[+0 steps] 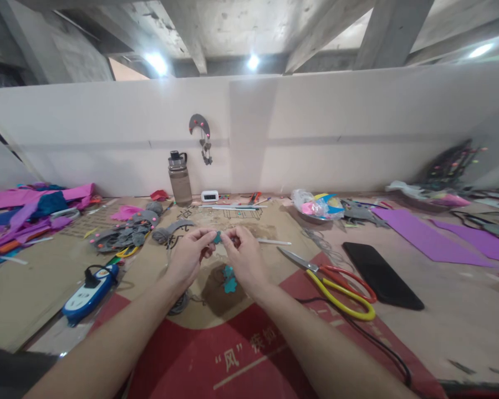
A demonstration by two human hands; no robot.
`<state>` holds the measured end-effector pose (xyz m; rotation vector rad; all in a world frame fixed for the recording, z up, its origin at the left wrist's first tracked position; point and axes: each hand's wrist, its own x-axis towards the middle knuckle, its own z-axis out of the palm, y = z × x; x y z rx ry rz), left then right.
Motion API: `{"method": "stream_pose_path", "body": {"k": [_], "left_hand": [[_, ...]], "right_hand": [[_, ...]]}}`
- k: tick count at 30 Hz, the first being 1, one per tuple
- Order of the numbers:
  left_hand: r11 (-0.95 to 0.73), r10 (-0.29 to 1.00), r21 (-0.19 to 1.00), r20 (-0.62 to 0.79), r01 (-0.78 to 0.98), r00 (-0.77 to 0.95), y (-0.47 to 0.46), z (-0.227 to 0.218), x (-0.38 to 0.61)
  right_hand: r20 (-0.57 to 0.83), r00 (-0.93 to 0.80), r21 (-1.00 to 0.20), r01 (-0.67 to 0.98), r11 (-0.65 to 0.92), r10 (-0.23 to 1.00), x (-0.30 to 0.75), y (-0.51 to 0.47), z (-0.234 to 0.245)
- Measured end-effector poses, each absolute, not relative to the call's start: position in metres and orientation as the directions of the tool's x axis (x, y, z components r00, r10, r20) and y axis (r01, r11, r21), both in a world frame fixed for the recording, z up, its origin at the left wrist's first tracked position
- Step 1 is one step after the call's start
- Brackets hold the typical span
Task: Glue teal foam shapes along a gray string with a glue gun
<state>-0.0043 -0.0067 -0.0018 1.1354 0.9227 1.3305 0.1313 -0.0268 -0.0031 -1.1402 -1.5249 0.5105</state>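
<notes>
My left hand (pixel 190 256) and my right hand (pixel 245 256) meet above the middle of the table, fingers pinched together on a small teal felt piece (pixel 218 237) held between them. Just below the hands, more small teal pieces (pixel 229 280) lie on the brown cardboard (pixel 216 293). A grey felt strip (pixel 170 230) lies just beyond my left hand. Scissors with red and yellow handles (pixel 336 285) rest to the right of my right hand.
A black phone (pixel 380 274) lies right of the scissors. A blue and white power strip (pixel 90 291) sits at the left. A water bottle (pixel 180 178), a small white clock (pixel 210 195), purple sheets (pixel 424 238), pink fabric (pixel 29 205) and grey felt shapes (pixel 122 233) ring the work area.
</notes>
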Motion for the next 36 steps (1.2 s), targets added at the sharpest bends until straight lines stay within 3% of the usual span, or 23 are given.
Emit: {"method": "stream_pose_path", "body": {"k": [6,14,18,24,30,36], "left_hand": [[-0.087,0.993,0.957,0.105,-0.277,0.053,-0.008,-0.004,0.0],[-0.05,0.989,0.952,0.089,-0.301,0.115,-0.008,-0.001,-0.003],[-0.013,0.982,0.953,0.07,-0.303,0.178,-0.006,-0.001,-0.005],[0.07,0.953,0.936,0.04,-0.346,0.299,-0.009,0.003,-0.002],[0.216,0.928,0.903,-0.072,-0.371,0.365,-0.009,0.01,-0.007],[0.079,0.957,0.96,0.002,-0.267,0.29,-0.008,0.007,-0.008]], "right_hand": [[0.471,0.111,-0.845,0.341,0.412,0.875,0.129,-0.023,-0.004],[0.28,0.15,-0.955,0.14,0.26,0.948,0.13,-0.014,-0.005],[0.283,0.106,-0.957,0.099,0.273,0.953,0.132,-0.012,-0.006],[0.243,0.171,-0.97,0.056,0.237,0.955,0.136,-0.018,0.001],[0.215,0.174,-0.977,0.027,0.213,0.961,0.138,-0.021,0.006],[0.235,0.117,-0.971,0.069,0.228,0.965,0.136,-0.024,0.006]]}}
